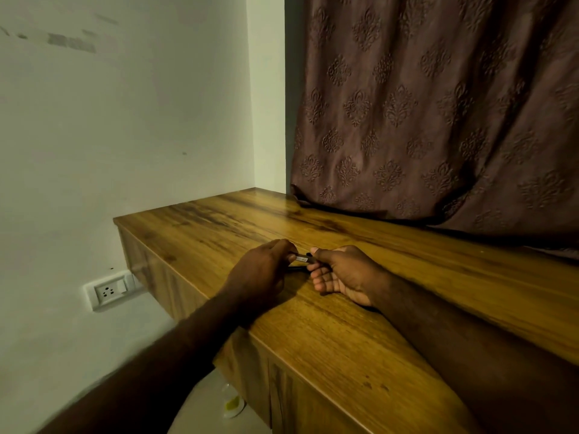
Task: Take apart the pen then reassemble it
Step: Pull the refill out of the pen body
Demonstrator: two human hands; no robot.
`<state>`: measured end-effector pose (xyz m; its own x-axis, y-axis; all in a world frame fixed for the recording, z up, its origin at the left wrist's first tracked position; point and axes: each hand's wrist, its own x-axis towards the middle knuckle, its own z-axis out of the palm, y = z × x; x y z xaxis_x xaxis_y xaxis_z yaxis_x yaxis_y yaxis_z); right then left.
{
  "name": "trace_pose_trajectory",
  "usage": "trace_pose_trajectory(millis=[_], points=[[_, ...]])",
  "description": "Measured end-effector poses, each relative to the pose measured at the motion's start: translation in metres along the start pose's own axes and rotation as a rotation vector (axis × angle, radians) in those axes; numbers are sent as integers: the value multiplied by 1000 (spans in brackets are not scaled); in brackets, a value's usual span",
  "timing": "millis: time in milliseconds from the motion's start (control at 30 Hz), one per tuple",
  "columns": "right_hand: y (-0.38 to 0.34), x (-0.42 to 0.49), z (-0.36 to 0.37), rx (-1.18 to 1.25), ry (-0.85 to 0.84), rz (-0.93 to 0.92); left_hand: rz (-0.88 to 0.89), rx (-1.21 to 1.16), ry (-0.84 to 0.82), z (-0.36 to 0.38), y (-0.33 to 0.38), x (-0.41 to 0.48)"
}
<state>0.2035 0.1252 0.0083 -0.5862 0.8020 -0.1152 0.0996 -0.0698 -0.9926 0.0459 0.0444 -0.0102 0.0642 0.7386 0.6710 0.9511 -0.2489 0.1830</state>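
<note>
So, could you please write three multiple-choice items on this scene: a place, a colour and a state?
1. Where is the wall socket? A on the ceiling; B on the floor; C on the wall, left of the wooden counter.
2. What colour is the curtain? A blue; B brown; C white.
3. How is the pen held? A between the left hand and the right hand; B lying free; C in one hand.
Answers: C, it sits low on the wall; B, patterned brown cloth; A, both hands grip it.

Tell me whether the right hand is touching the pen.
Touching. In the head view the right hand pinches one end of the pen.
</note>
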Motion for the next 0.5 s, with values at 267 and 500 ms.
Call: trace_pose_trajectory(millis=[267,500], points=[[1,1,-2,37,-12,-7,-65,-17,9,2,-1,-1],[2,0,-3,45,-40,-28,-68,-43,38,2,-3,-2]])
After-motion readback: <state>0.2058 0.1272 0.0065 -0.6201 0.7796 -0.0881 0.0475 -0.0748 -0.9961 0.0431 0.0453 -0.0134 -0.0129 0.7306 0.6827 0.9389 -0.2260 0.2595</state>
